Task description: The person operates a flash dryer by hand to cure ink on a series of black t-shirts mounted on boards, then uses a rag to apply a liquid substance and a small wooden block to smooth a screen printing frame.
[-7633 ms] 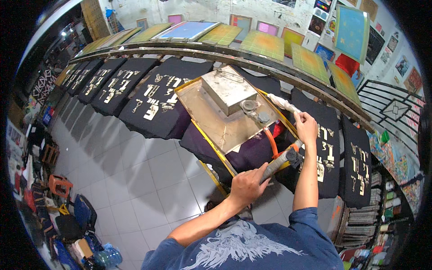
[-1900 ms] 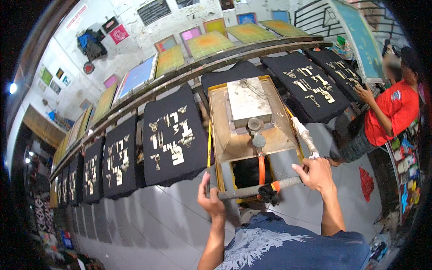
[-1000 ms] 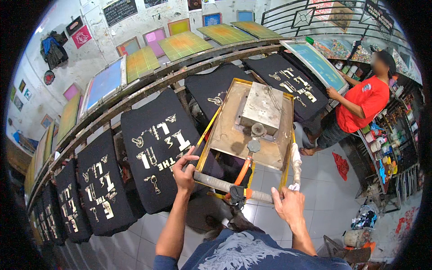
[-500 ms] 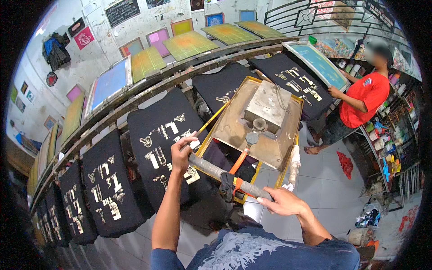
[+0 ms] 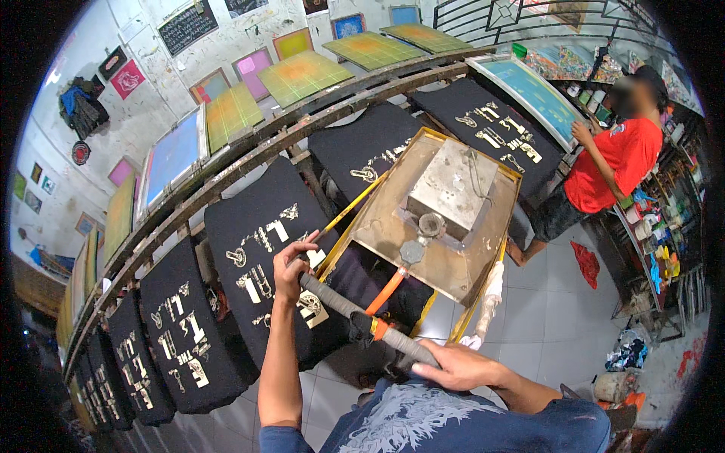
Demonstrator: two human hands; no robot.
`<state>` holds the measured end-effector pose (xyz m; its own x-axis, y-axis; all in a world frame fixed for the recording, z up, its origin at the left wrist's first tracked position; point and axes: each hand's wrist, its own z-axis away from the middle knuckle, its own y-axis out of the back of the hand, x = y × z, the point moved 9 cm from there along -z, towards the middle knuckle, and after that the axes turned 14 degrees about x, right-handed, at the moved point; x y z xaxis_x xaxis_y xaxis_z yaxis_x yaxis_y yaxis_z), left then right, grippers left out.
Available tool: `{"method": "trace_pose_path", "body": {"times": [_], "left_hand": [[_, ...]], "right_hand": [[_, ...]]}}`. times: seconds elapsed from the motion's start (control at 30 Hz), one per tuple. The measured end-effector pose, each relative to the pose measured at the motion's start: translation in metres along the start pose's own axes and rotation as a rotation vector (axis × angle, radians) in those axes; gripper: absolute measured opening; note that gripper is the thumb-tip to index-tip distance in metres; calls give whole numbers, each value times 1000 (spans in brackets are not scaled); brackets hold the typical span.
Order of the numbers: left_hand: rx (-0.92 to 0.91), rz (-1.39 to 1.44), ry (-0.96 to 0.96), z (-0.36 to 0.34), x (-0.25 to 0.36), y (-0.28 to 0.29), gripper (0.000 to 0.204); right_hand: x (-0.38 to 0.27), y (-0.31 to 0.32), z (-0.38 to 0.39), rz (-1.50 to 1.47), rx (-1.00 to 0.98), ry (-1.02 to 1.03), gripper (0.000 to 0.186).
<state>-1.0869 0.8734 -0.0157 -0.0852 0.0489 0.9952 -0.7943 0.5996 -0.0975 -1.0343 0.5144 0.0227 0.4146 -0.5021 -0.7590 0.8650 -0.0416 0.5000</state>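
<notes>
My left hand [image 5: 293,272] is closed around the left end of a grey-wrapped handle bar [image 5: 351,308]. A thin yellow rod [image 5: 353,202] reaches up to its fingertips; whether they grip it, I cannot tell. At the bar's other end my right hand [image 5: 457,365] rests with its thumb and fingers about the wrapping. An orange strap [image 5: 387,293] runs from the bar toward a flat metal panel [image 5: 377,238] in a yellow frame. On that panel sits a metal box [image 5: 455,186]. Beneath and left of the frame lies a black shirt [image 5: 276,196] with pale prints.
More printed black shirts [image 5: 181,309] line the rack on the left. Framed screens [image 5: 177,155] stand along its far rail [image 5: 317,109]. A person in a red shirt [image 5: 623,162] stands at right beside a blue screen [image 5: 526,98]. A red cloth [image 5: 584,264] lies on the tiled floor.
The handle bar, with both my hands on it, has swung a little left and nearer to me. The person in red has turned and drawn one hand off the screen.
</notes>
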Motion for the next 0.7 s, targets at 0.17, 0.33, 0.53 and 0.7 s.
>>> {"method": "trace_pose_path", "body": {"times": [0.17, 0.33, 0.53, 0.7], "left_hand": [[55, 65, 13, 6, -7, 10, 42], [115, 99, 8, 11, -8, 14, 43], [39, 201, 23, 1, -21, 13, 42], [192, -110, -234, 11, 26, 14, 32]], "right_hand": [[-8, 2, -7, -71, -135, -9, 84], [10, -5, -20, -200, -96, 37, 80], [-5, 12, -18, -142, 112, 33, 76], [-25, 35, -14, 13, 385, -90, 72]]}}
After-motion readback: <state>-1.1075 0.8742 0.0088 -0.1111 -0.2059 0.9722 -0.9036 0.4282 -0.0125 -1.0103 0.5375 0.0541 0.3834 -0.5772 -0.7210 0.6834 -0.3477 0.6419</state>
